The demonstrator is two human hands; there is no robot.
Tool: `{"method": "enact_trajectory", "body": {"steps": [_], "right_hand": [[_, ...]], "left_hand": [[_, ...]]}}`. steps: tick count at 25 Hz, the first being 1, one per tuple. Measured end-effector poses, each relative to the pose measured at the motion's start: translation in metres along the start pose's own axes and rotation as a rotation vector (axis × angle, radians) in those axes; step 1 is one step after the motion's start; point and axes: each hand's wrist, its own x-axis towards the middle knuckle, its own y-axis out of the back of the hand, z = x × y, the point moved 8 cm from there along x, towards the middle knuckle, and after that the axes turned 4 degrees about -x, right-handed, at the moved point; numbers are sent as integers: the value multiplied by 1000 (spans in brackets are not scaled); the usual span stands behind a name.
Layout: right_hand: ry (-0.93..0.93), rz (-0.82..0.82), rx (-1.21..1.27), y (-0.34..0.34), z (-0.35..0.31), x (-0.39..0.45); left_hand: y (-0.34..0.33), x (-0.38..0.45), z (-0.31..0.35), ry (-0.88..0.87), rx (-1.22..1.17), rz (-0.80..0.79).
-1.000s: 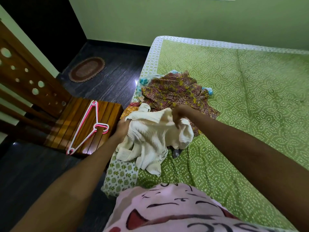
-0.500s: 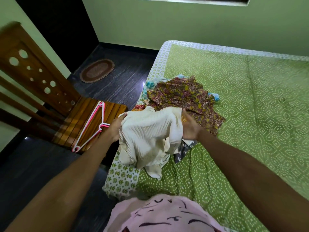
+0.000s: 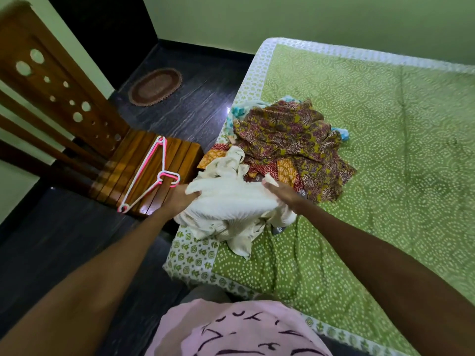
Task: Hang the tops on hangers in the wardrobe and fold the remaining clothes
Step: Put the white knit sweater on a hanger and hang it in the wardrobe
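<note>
A cream ribbed top [image 3: 228,204] is bunched at the near left corner of the bed. My left hand [image 3: 180,199] grips its left edge, and my right hand [image 3: 281,192] holds its right side with the fingers on the cloth. Behind it lies a pile of printed clothes [image 3: 290,140] in brown, yellow and orange. Pink and white hangers [image 3: 151,173] lie on the seat of a wooden chair [image 3: 123,160] left of the bed.
The bed has a green patterned sheet [image 3: 385,150] with a white border. An oval brown mat [image 3: 155,86] lies on the dark floor [image 3: 195,109] beyond the chair. Green walls close the room at the back.
Both hands have lowered and spread the cream top, which now lies flatter and wider against the bed corner. The right hand has shifted from pinching the top's upper edge to its right side.
</note>
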Motion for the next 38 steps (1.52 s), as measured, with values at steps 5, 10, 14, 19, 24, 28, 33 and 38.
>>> {"method": "enact_trajectory", "body": {"steps": [5, 10, 14, 19, 24, 28, 33, 38], "right_hand": [[-174, -241, -539, 5, 38, 3], [-57, 138, -6, 8, 16, 4], [-39, 113, -44, -19, 11, 12], [-473, -313, -185, -54, 46, 9], [-706, -601, -310, -57, 45, 9], [-305, -40, -475, -23, 30, 74], [-276, -221, -958, -38, 33, 106], [-281, 272, -880, 12, -2, 162]], "left_hand": [[-14, 14, -20, -77, -28, 25], [-10, 34, -34, 225, -413, 121], [-17, 42, -46, 342, -221, -51], [-27, 13, -82, 715, -85, -539], [-22, 1, -109, 831, -98, -764], [7, 52, -119, 487, -223, -189], [-7, 77, -129, 333, 25, -335], [5, 154, -122, 194, 10, -99]]}}
